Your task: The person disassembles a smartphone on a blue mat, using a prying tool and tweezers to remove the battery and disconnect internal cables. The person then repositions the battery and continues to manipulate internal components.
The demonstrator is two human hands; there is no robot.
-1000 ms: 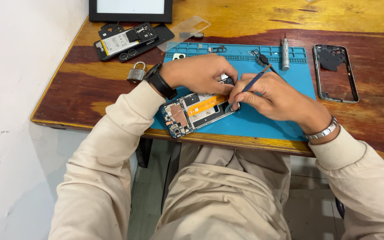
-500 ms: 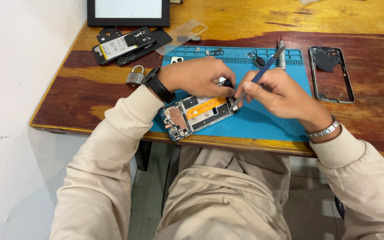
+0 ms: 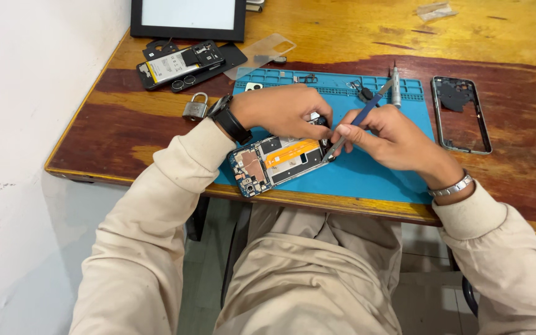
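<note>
Fingers of the right hand pinch a slim blue-handled tool, whose tip meets the right end of the opened phone. Fingers of the left hand curl down over the phone's upper edge and press it in place; whether they grip anything small beneath is hidden. That phone lies back-off, tilted, on a blue work mat, near the mat's front left corner, with an orange ribbon cable across its middle.

This mat sits on a worn wooden table, yellow at the back and dark reddish toward the front edge. On the wood to the left lies a small padlock. Behind it rest a second opened phone and a clear cover, and beyond them a dark-framed screen. A silver screwdriver lies on the mat's far edge. An empty phone frame lies on the wood to the right. A white wall borders the table on the left, scuffed low down.
</note>
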